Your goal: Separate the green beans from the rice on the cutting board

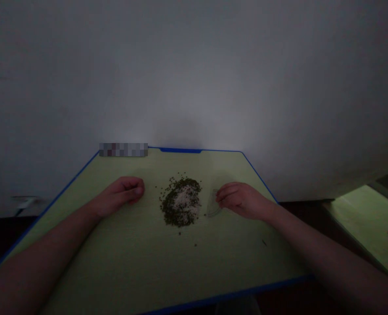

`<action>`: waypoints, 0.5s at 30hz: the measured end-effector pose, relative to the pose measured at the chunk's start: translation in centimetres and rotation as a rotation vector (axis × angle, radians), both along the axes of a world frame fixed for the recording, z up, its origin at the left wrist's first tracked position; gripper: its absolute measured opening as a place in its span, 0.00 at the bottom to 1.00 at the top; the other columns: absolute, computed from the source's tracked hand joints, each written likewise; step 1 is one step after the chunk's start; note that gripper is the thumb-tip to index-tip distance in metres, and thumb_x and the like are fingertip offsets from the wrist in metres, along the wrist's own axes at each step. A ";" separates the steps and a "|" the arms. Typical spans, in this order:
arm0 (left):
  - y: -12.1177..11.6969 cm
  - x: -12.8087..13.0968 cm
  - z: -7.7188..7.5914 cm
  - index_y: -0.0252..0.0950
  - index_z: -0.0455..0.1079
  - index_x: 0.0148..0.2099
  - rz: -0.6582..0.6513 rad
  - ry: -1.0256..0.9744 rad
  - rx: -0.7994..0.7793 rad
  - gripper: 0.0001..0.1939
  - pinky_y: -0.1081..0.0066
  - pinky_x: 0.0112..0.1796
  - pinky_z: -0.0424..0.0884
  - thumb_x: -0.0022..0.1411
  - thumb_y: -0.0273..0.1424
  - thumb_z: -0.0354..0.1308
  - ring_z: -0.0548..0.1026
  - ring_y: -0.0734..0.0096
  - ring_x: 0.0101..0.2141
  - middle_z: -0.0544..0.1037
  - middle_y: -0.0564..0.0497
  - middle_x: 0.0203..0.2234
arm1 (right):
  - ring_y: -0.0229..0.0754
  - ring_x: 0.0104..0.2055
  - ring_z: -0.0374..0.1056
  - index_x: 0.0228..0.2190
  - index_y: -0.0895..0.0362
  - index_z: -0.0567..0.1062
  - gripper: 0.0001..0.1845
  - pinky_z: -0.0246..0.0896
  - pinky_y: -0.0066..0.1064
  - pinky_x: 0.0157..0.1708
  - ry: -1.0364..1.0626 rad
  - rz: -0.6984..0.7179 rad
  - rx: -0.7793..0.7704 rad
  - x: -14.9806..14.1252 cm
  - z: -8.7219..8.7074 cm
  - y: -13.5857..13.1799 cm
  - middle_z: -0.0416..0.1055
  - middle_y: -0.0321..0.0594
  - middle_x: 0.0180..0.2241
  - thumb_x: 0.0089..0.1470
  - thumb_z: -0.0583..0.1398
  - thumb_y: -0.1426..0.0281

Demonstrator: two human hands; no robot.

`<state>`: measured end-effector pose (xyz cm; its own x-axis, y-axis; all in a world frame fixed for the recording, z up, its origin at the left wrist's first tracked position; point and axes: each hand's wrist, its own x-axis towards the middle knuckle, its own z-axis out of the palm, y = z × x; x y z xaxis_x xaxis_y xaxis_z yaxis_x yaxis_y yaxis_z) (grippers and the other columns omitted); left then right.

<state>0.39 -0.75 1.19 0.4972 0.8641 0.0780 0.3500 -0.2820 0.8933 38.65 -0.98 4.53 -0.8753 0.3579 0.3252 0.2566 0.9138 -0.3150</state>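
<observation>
A mound of small dark green beans (pixel 167 213) lies mid-table, with pale rice-like grains (pixel 185 197) heaped over it. Left of the mound, my left hand (pixel 128 190) rests on the table with its fingers curled into a loose fist; nothing shows in it. On the other side, my right hand (pixel 235 199) has its fingertips pressed together at the edge of a clear, curved plastic piece (pixel 214 212) with faint arc lines. Its exact kind is hard to tell in the dim light, and my fingers hide part of it.
The pale table (pixel 131 267) has a blue rim and stands against a plain wall (pixel 194 78). A blurred-out strip (pixel 123 149) lies at its back left corner. Stray beans and a small dark sliver (pixel 264 242) lie nearby. Another pale surface (pixel 364 218) is at right.
</observation>
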 end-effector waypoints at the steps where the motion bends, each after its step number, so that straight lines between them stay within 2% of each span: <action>1: 0.0 0.0 0.1 0.35 0.60 0.23 0.003 0.001 -0.001 0.20 0.76 0.21 0.55 0.59 0.44 0.50 0.58 0.77 0.19 0.61 0.56 0.16 | 0.42 0.40 0.71 0.29 0.55 0.76 0.12 0.66 0.36 0.41 0.001 -0.003 -0.001 -0.1 -0.1 0.1 0.77 0.41 0.34 0.57 0.54 0.76; 10: 0.0 0.0 0.0 0.35 0.60 0.23 0.007 -0.010 -0.020 0.20 0.76 0.20 0.54 0.58 0.45 0.51 0.57 0.77 0.19 0.61 0.56 0.16 | 0.42 0.38 0.71 0.29 0.55 0.78 0.10 0.66 0.35 0.39 0.065 -0.051 -0.017 -1.2 -0.1 0.1 0.77 0.42 0.33 0.55 0.56 0.76; 15: -0.1 0.1 0.2 0.35 0.60 0.23 0.010 -0.004 -0.003 0.20 0.76 0.21 0.55 0.58 0.44 0.51 0.58 0.77 0.20 0.61 0.56 0.16 | 0.41 0.39 0.71 0.30 0.54 0.77 0.12 0.65 0.35 0.40 0.022 -0.048 0.034 -0.5 -0.3 -0.5 0.76 0.41 0.34 0.57 0.55 0.76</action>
